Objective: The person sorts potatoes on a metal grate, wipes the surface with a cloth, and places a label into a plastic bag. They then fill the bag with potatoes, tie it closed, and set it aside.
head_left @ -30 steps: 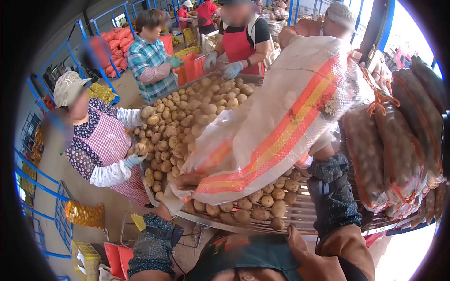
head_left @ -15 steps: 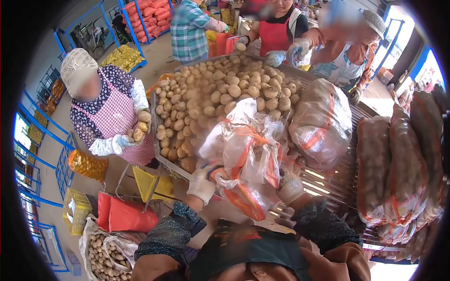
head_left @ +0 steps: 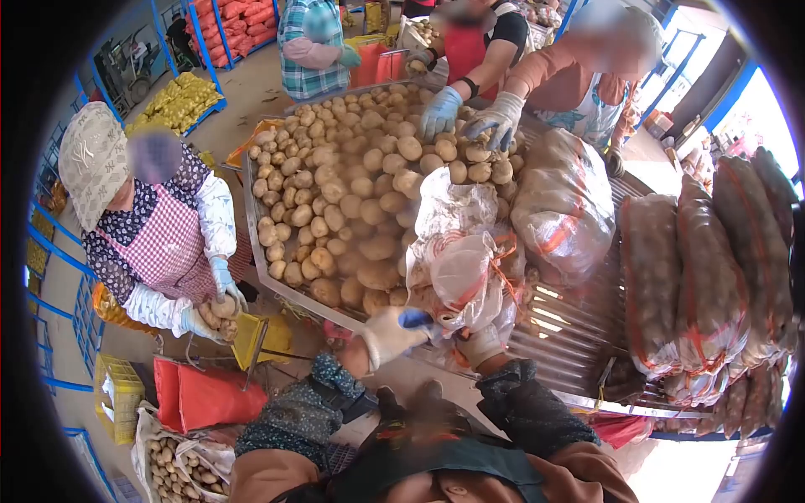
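My left hand (head_left: 394, 337), in a white glove with a blue patch, is at the near edge of the potato table, its fingers drawn together at the lower left of a plastic bag (head_left: 465, 277). What those fingers hold, if anything, does not show. My right hand (head_left: 481, 344), also gloved, is closed on the bag's lower end, its fingertips partly hidden. The bag is whitish and see-through, with orange string at its right side. It lies against the heap of potatoes (head_left: 360, 193).
A full clear sack (head_left: 563, 201) lies on the slatted surface, right of the bag. More filled sacks (head_left: 696, 277) stand farther right. A co-worker with potatoes (head_left: 220, 312) stands at left; other co-workers' gloved hands (head_left: 440, 113) reach over the heap. A red bag (head_left: 205, 394) is low left.
The bag has been drawn up against the heap, and its red-striped lower flap no longer hangs toward me. My hands are closer together. Co-workers' hands now reach onto the potatoes.
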A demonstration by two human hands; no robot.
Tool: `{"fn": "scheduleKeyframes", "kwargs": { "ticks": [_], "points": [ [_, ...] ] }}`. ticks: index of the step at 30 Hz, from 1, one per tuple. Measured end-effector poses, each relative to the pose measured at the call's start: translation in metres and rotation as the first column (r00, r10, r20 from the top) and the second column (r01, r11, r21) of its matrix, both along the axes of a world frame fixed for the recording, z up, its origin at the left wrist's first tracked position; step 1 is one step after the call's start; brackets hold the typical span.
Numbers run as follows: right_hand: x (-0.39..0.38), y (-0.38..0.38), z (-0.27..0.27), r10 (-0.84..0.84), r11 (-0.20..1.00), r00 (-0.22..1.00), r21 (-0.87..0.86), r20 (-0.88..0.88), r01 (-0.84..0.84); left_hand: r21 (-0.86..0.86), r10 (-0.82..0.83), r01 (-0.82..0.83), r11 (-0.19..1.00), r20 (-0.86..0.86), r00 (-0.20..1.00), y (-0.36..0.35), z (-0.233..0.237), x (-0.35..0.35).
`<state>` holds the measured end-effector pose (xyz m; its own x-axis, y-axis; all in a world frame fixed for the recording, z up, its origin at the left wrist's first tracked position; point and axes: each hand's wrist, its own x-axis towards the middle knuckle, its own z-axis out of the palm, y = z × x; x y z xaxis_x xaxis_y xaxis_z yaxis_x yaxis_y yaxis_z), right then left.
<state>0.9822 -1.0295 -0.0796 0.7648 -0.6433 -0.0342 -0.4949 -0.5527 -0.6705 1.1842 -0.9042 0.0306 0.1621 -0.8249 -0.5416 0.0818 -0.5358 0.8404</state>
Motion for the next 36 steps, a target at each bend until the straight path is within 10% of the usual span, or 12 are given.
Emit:
{"fn": "scheduleKeyframes", "kwargs": {
  "ticks": [2, 4, 7, 11, 13, 15, 17, 20, 23, 25, 29, 36],
  "points": [
    [0.010, 0.001, 0.026, 0.028, 0.997, 0.996, 0.071, -0.082, -0.022, -0.127, 0.438, -0.426, 0.896, 0.089, 0.894, 0.000, 0.029, 0.030],
    [0.002, 0.005, 0.008, 0.008, 0.933, 0.998, 0.360, -0.061, 0.015, -0.374, 0.496, -0.326, 0.868, 0.644, 0.582, -0.017, 0.012, 0.056],
    [0.014, 0.004, 0.056, 0.359, 0.930, 0.811, 0.108, -0.462, -0.351, -0.332, 0.390, -0.211, 0.919, 0.842, 0.372, -0.065, -0.057, 0.071],
    [-0.005, 0.000, 0.010, 0.368, 0.904, 0.877, -0.103, -0.309, -0.416, 0.154, 0.183, -0.287, 0.946, 0.479, 0.859, -0.077, -0.035, 0.073],
    [-0.014, -0.021, 0.027, 0.367, 0.917, 0.915, -0.100, -0.168, -0.387, 0.003, 0.279, -0.373, 0.928, 0.658, 0.699, -0.065, -0.040, 0.077],
    [-0.016, -0.047, 0.089, 0.319, 0.832, 0.925, 0.528, -0.206, -0.170, -0.106, 0.378, -0.426, 0.899, 0.678, 0.630, -0.043, -0.007, 0.070],
    [-0.030, -0.080, 0.030, 0.333, 0.826, 0.832, 0.563, -0.444, -0.029, -0.164, 0.473, -0.520, 0.838, 0.694, 0.543, -0.017, 0.019, 0.063],
    [-0.044, -0.117, -0.013, 0.156, 0.748, 0.982, 0.662, -0.106, -0.047, -0.278, 0.727, -0.700, 0.657, 0.480, 0.491, 0.042, 0.026, 0.047],
    [-0.042, -0.136, 0.034, 0.045, 0.975, 0.905, 0.214, -0.422, 0.051, -0.188, 0.865, -0.881, 0.435, 0.358, 0.351, 0.077, 0.058, -0.022],
    [-0.036, -0.145, 0.042, 0.095, 0.734, 0.801, -0.502, -0.591, -0.458, -0.254, 0.969, -0.936, 0.244, 0.031, 0.245, 0.117, 0.034, -0.057],
    [0.001, -0.140, 0.071, 0.441, 0.866, 0.576, 0.156, -0.688, -0.476, -0.305, 0.932, -0.908, 0.288, 0.307, 0.192, 0.195, 0.016, -0.139],
    [0.015, -0.140, 0.021, 0.493, 0.703, 0.550, -0.063, -0.674, -0.708, -0.207, 0.921, -0.954, -0.218, 0.279, -0.271, 0.249, 0.026, -0.246]
  ]
}}
